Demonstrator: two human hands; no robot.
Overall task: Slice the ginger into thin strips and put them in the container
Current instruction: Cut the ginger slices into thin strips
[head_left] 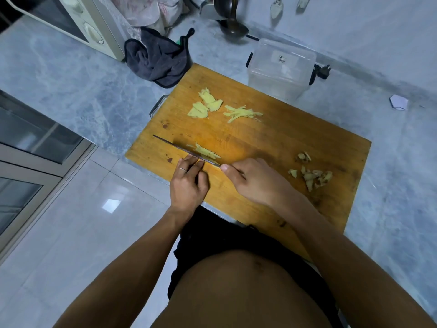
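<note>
- Right hand (250,178) curled around the handle of a knife (186,150); blade edge-down on the cutting board (283,143).
- Left hand (189,183) fingers extended, tips against the blade side, beside the ginger being cut (205,151).
- Flat ginger slices (205,104) at far side of board; finished strips (242,113) just beside them.
- Peel scraps (312,174) at right of board.
- Clear container (280,67), lid on, stands on the surface (71,74) past the board's far edge.
</note>
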